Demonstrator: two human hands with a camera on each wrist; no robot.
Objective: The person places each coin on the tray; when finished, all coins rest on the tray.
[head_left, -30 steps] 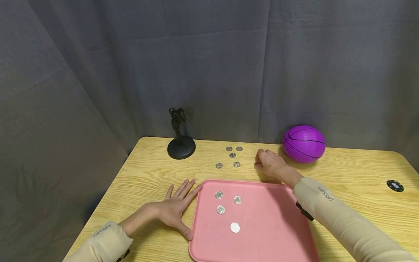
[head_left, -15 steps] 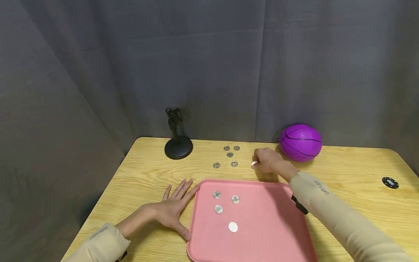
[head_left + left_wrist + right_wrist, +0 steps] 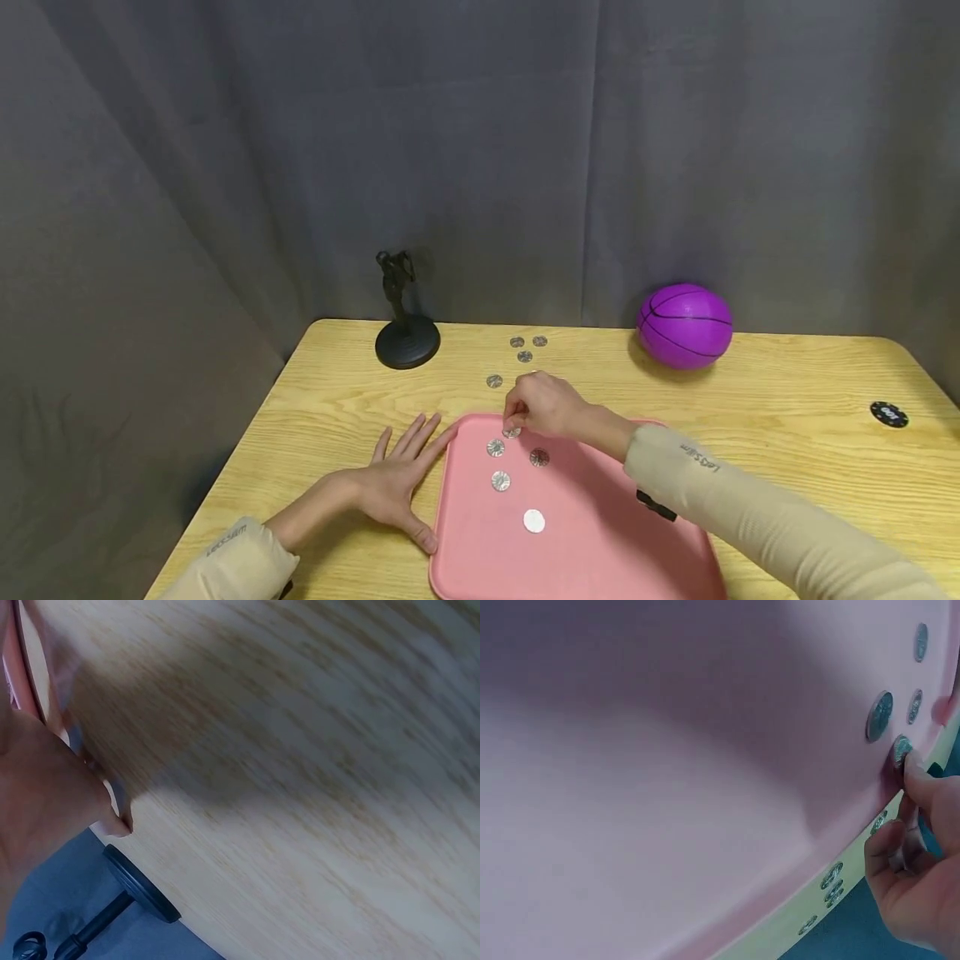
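My right hand (image 3: 551, 404) is over the far left corner of the pink tray (image 3: 442, 533), pinching a silver coin (image 3: 901, 750) between thumb and fingers. In the head view this coin (image 3: 512, 432) shows just under the fingertips, at or just above the tray's surface. Near it lie patterned silver coins (image 3: 496, 448) and a plain, bright coin (image 3: 534, 521) in the tray. My left hand (image 3: 393, 487) is spread flat on the table, its thumb and index finger against the tray's left rim. Beyond the tray, several more coins (image 3: 525, 356) lie on the wood.
A black stand (image 3: 407, 342) with a round base is at the back left of the wooden table (image 3: 787, 417). A purple ball (image 3: 685, 327) rests at the back right. Farther right lies a black chip (image 3: 889, 414). A grey curtain (image 3: 450, 167) hangs behind.
My right hand has moved left and nearer, from the table beside the ball to the tray's far left corner, carrying the coin. My left hand has stayed at the rim.
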